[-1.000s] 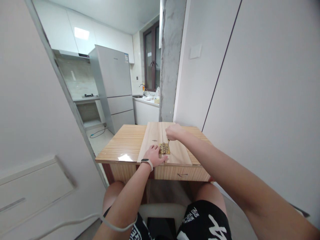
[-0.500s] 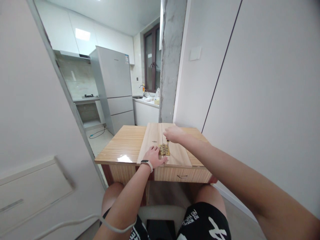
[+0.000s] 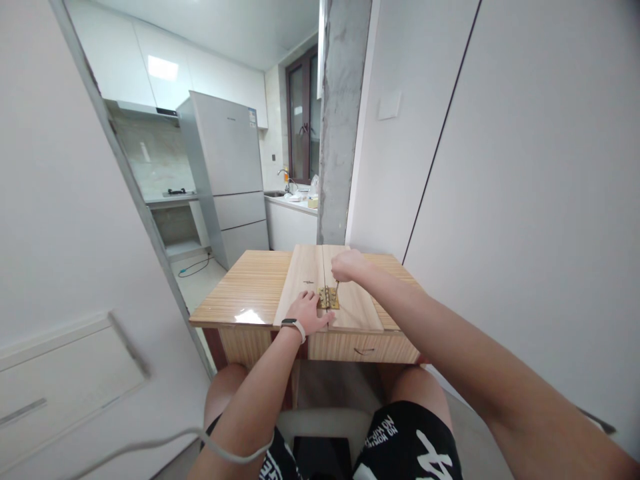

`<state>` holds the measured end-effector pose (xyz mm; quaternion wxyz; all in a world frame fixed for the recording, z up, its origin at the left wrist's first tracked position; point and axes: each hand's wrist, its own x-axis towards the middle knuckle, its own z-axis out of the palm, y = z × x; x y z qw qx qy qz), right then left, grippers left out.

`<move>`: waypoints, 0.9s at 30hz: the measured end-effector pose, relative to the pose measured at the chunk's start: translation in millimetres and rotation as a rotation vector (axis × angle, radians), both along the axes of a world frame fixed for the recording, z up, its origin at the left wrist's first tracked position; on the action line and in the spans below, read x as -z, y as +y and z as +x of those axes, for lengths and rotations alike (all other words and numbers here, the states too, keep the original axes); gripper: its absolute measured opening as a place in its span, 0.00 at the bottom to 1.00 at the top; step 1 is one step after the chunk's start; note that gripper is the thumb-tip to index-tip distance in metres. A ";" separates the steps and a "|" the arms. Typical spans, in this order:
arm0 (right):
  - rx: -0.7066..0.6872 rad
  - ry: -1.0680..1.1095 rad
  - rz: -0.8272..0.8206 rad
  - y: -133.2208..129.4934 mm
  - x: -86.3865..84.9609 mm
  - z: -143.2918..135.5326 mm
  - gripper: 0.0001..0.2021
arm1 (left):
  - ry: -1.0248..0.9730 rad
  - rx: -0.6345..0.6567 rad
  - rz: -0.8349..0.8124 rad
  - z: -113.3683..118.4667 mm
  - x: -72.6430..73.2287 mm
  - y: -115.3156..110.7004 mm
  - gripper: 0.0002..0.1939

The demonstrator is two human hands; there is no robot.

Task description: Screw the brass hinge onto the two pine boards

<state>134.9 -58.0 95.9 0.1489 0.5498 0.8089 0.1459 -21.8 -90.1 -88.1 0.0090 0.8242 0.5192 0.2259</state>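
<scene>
L hand [image 3: 306, 312] lies w/ fingers spread on a pale, smooth wooden board [image 3: 294, 293], thumb reaching over the seam onto a second pale wooden board [image 3: 357, 312] set right alongside; R hand [image 3: 347, 265] is curled in a fist round a tool w/ a slim metal shaft [image 3: 337, 287], grip mostly hidden by the fingers. Hands are apart, R one higher & farther off. Shaft points down to the right-hand leaf of a brass-coloured metal hinge [image 3: 329, 298], which straddles the seam btwn the boards, just beside the L fingertips; tip too small to tell if it's in a screw. Small dark mark [image 3: 309, 282] on the LH board, up & left of the hinge. Boards lie flat across a glossy, wood-grain table [image 3: 240, 283], drawer front below w/ a curved dark handle [image 3: 364, 351]. L wrist has a pale-strapped band w/ dark display [image 3: 291, 323]. Grey cable [image 3: 135, 455] runs from lower left to the L forearm. Person sits, knees near table, black shorts w/ white lettering [image 3: 413, 443]. Beyond: tall silver-grey fridge [image 3: 227, 150], brown-framed window [image 3: 303, 120], sink tap [image 3: 283, 172] on a white counter [image 3: 293, 223].
</scene>
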 end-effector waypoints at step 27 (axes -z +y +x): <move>-0.116 -0.042 0.010 -2.2 0.1 -1.8 0.16 | 0.000 -0.012 -0.021 1.0 -0.7 -0.5 0.34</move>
